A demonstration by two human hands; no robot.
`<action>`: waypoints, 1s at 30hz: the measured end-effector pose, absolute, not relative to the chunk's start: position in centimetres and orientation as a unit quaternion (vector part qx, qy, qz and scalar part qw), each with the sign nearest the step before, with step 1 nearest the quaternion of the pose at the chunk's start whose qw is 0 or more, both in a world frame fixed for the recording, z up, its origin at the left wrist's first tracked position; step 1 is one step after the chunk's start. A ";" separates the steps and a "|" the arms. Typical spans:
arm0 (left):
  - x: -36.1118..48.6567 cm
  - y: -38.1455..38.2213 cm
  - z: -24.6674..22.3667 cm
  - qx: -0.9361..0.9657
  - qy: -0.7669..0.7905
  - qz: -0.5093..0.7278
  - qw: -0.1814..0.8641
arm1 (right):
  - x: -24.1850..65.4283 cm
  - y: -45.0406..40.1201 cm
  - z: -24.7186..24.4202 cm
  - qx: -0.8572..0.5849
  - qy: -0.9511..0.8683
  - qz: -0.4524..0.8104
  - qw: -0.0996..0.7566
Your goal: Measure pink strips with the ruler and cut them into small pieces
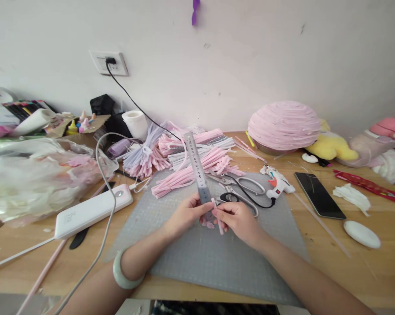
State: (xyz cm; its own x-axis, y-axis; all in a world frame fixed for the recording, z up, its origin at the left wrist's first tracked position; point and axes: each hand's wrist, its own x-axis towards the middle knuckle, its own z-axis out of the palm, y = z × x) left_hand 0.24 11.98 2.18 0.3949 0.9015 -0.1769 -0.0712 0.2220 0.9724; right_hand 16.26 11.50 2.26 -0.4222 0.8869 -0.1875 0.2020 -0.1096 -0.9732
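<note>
My left hand (190,214) is closed around the lower end of a metal ruler (197,168), which points up and slightly left above the grey cutting mat (249,262). Close on its right, my right hand (235,218) pinches a short pink strip (220,223) against the ruler's lower end. A small pink piece (210,225) shows below the left fingertips. Scissors (249,186) lie on the mat just beyond my hands. Behind the ruler are bundles of pink fuzzy stems (177,179).
At left lie a white power bank (92,212) with a looping cable and a plastic bag (36,179). A glue gun (277,188), a black phone (320,194) and a white oval object (361,234) are at right. A pink dome (284,127) stands by the wall.
</note>
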 end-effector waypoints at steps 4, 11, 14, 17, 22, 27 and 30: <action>0.4 11.8 2.3 0.495 0.426 0.374 0.659 | 16.2 11.5 2.3 -0.460 -0.595 0.594 0.285; 0.3 12.0 2.2 0.485 0.433 0.402 0.645 | 16.1 11.6 2.0 -0.468 -0.572 0.605 0.296; 0.2 12.2 2.0 0.491 0.438 0.412 0.629 | 16.1 11.7 2.0 -0.473 -0.571 0.607 0.287; 0.2 12.2 1.9 0.499 0.440 0.416 0.620 | 16.2 11.8 2.0 -0.476 -0.578 0.603 0.276; 0.3 12.1 1.9 0.498 0.449 0.403 0.623 | 16.4 11.9 1.9 -0.482 -0.612 0.572 0.258; 0.2 12.0 1.8 0.488 0.443 0.394 0.641 | 16.3 11.8 2.0 -0.484 -0.617 0.566 0.254; 0.2 12.0 1.8 0.487 0.457 0.396 0.630 | 16.1 11.6 2.0 -0.483 -0.611 0.574 0.252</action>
State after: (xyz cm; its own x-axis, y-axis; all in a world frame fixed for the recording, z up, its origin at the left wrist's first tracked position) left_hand 0.24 12.05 1.84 0.2684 0.9441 -0.1913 -0.0543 0.2131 0.9755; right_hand 16.07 11.64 1.98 -0.4059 0.8799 -0.2469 0.3013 -0.1263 -0.9451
